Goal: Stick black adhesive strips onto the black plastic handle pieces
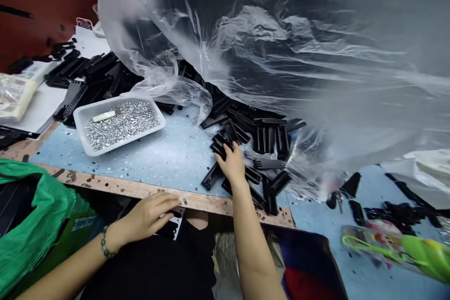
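Note:
My right hand (231, 162) reaches over the table edge into a pile of black plastic parts (262, 138), its fingers closed around one or two of them. My left hand (152, 213) rests at the table's front edge on my lap, fingers stretched over a black-and-white flat piece (175, 225) lying there. A bead bracelet sits on my left wrist. A large clear plastic bag (274, 56) billows over the pile and hides much of it.
A white tray (81, 118) of small shiny metal bits with a white tool in it stands on the blue tabletop (176, 154) at the left. More black parts (87, 77) lie behind it. A green bag (31, 225) hangs at lower left; colourful items (393, 243) lie at right.

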`<state>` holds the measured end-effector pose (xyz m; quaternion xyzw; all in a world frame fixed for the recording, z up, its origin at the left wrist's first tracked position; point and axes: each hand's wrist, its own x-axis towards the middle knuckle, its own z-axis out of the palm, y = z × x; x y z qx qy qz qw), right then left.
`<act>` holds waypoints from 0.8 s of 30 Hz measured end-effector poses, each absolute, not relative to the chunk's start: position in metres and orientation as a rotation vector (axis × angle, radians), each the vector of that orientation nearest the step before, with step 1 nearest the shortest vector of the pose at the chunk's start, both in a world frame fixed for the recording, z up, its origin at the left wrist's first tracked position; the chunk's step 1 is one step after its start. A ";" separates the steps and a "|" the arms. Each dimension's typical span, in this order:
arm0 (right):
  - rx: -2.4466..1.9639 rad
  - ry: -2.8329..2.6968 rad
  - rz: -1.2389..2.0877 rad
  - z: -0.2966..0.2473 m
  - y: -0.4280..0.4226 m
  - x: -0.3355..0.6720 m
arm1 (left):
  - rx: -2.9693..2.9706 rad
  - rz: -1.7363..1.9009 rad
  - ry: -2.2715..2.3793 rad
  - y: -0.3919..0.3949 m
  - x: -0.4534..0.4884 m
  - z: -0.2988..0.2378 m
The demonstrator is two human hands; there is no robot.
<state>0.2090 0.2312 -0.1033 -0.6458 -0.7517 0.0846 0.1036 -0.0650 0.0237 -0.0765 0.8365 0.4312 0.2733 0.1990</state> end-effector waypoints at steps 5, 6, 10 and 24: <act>-1.579 -2.430 0.334 -0.098 0.242 0.166 | 2.232 0.854 1.412 0.078 -0.035 -0.081; -1.512 -2.478 0.363 -0.095 0.243 0.159 | 2.221 0.840 1.444 0.086 -0.027 -0.081; -1.290 -2.616 0.487 -0.086 0.251 0.134 | 2.221 0.741 1.439 0.101 0.011 -0.084; -1.439 -2.713 0.395 -0.065 0.296 0.121 | 2.305 0.564 1.483 0.115 0.028 -0.089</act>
